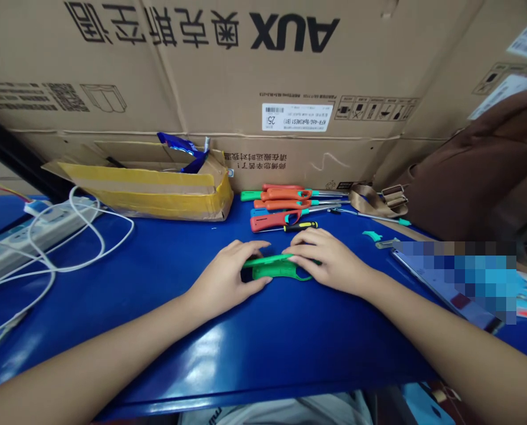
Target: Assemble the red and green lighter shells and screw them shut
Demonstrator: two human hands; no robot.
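A green plastic lighter casing [274,270] is between my hands, just above the blue table. Its two halves look parted, with the hollow inside of the lower one facing me. My left hand [223,271] grips the casing's left end between thumb and fingers. At the other end, my right hand [334,260] has its fingers closed on the upper green piece, near the trigger loop. Beyond my hands lie several long-necked gas lighters [274,221] in red, orange, green and blue. A black and yellow screwdriver [305,226] rests in front of them.
A loose metal tube [369,216] and a small teal part [372,236] lie right of the lighters. Further right is a phone [444,289]. A yellow-taped carton [148,195] and a white power strip [6,254] with cables stand left. A brown bag [471,171] is at right.
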